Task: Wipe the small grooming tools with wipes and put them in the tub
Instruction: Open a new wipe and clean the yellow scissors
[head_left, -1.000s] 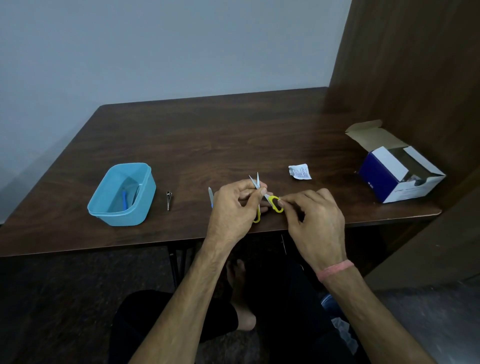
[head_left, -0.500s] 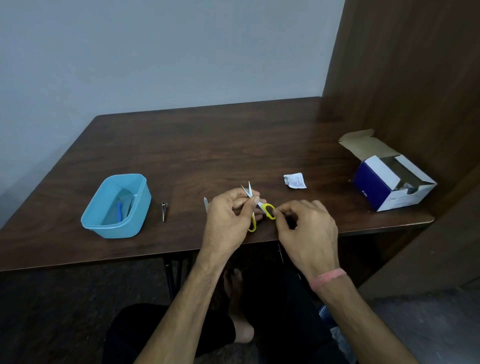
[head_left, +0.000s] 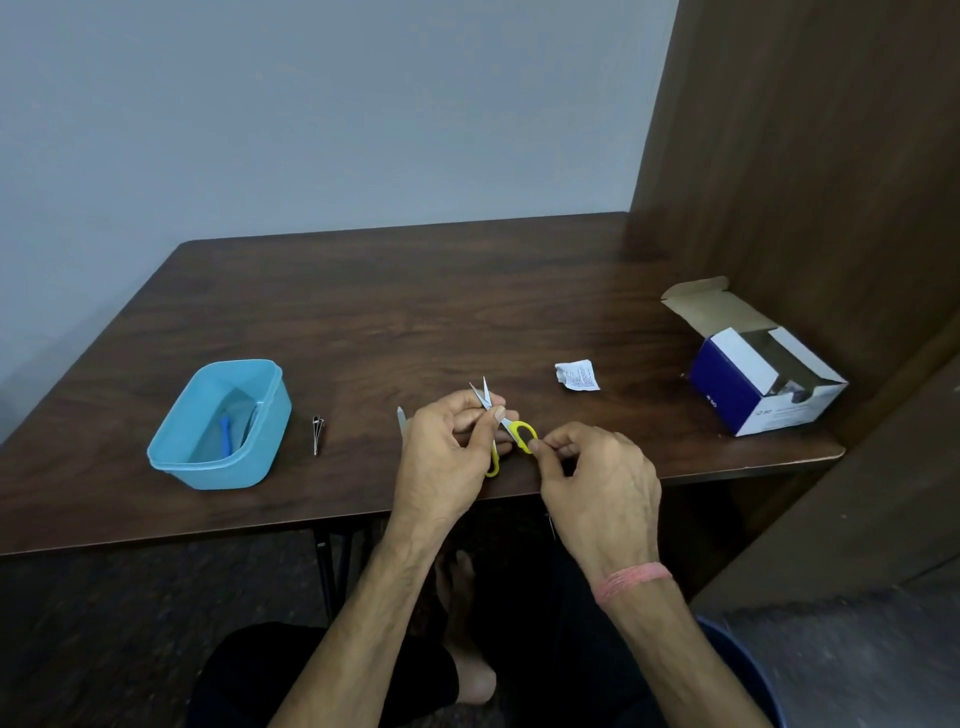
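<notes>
Small scissors (head_left: 514, 428) with yellow handles are held over the table's front edge, blades slightly apart and pointing away from me. My left hand (head_left: 447, 452) grips them near the pivot. My right hand (head_left: 597, 478) pinches the right handle ring. A light blue tub (head_left: 171, 457) stands at the left with a blue tool (head_left: 226, 434) and other items inside. A metal nail clipper (head_left: 317, 432) lies right of the tub. A thin metal tool (head_left: 400, 418) peeks out beside my left hand. No wipe shows in either hand.
A torn white wipe sachet (head_left: 577, 375) lies on the dark wooden table (head_left: 415, 312). An open blue and white box (head_left: 763, 379) sits at the right edge by a wooden panel (head_left: 805, 156). My legs are below the table.
Both hands keep hold of the scissors, with only small finger shifts. The camera has tilted up a little, so everything sits lower in view.
</notes>
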